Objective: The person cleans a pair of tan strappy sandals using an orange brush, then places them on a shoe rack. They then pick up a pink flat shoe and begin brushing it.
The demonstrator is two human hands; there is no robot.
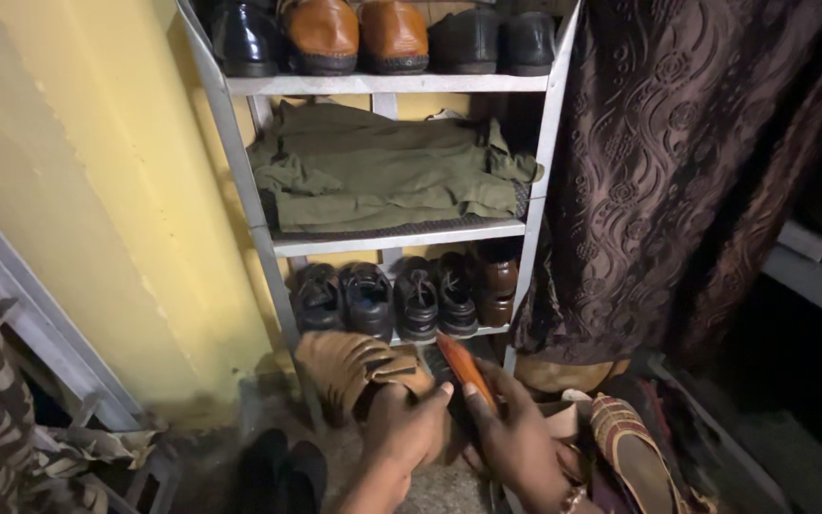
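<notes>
Below grey metal shelves (382,238), both hands (459,428) grip a strappy tan leather sandal (354,366).

We are looking into a lived-in corner of a home, a storage nook. A grey metal shoe rack (535,162) is standing at the centre of the frame, pairs of shoes (387,295) are sitting on its shelves, folded olive clothes (382,171) are lying mid-rack, and a brown patterned curtain (687,162) is hanging at the right.

No packages, labels, signs or screens show anywhere here.
</notes>
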